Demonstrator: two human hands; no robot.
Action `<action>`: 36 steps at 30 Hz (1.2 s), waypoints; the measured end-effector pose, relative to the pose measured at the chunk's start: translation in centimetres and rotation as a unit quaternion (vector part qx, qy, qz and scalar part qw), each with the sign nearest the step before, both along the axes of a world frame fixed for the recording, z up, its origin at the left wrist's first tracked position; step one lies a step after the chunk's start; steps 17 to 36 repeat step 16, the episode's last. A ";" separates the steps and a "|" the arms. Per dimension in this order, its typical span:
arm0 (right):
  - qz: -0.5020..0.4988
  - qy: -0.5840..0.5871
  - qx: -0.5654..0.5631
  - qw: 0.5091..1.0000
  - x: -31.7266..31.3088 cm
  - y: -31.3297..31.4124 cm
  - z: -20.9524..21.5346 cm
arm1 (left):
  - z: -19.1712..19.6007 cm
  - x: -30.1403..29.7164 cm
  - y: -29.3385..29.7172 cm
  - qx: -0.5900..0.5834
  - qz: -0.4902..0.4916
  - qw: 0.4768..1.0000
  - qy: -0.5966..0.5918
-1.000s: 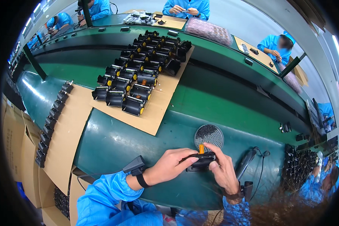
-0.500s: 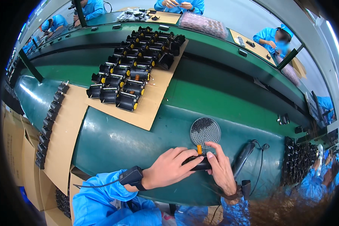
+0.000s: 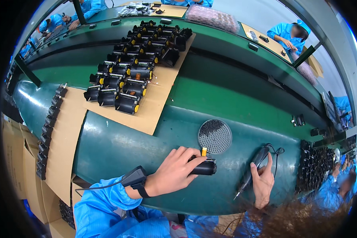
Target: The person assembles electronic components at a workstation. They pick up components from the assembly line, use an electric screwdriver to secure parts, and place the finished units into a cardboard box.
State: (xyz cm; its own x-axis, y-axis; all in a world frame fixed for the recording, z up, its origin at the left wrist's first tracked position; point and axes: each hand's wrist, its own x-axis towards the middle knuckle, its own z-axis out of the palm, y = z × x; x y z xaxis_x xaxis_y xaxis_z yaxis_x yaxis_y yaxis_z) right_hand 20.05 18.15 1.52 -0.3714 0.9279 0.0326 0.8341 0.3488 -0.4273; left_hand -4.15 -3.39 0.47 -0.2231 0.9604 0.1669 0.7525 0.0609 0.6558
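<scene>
My left hand (image 3: 171, 171) is closed around a black plastic housing (image 3: 205, 168), held over the green bench mat in front of me. A short yellow-orange ribbon (image 3: 204, 151) stands up from the housing's top by my fingertips. To the right, my right hand (image 3: 263, 185) has its thumb and forefinger on either side of a dark electric screwdriver (image 3: 246, 181). Its thin bit points down and toward me, and a cord leaves its far end. Just beyond the housing sits a round grey dimpled dish (image 3: 220, 146), with small dark pieces like screws heaped on its far left side.
Several rows of black housings with yellow ends (image 3: 127, 104) cover a cardboard sheet (image 3: 148, 126) at far left. More black parts line another board (image 3: 63, 146). Dark parts (image 3: 315, 166) are stacked at right. A raised green ledge crosses behind; co-workers in blue sit beyond and at right.
My right hand has left the housing and moved right to the screwdriver, which has shifted slightly toward me. My left hand keeps the housing, now a little further left.
</scene>
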 end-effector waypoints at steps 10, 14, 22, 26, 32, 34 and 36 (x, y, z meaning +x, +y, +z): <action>0.044 0.543 -0.264 0.796 0.6 0.2 -1.7 | -0.8 -0.4 -0.2 0.006 0.028 0.999 -0.033; 0.148 0.714 -0.326 0.602 -2.2 -1.1 -2.2 | -0.8 -0.6 -0.7 0.004 0.012 1.000 0.004; 0.155 0.733 -0.357 0.558 -2.7 -1.0 -1.7 | -1.2 -0.7 -1.0 -0.001 -0.001 0.999 0.039; 0.155 0.733 -0.357 0.558 -2.7 -1.0 -1.7 | -1.2 -0.7 -1.0 -0.001 -0.001 0.999 0.039; 0.155 0.733 -0.357 0.558 -2.7 -1.0 -1.7 | -1.2 -0.7 -1.0 -0.001 -0.001 0.999 0.039; 0.155 0.733 -0.357 0.558 -2.7 -1.0 -1.7 | -1.2 -0.7 -1.0 -0.001 -0.001 0.999 0.039; 0.155 0.733 -0.357 0.558 -2.7 -1.0 -1.7 | -1.2 -0.7 -1.0 -0.001 -0.001 0.999 0.039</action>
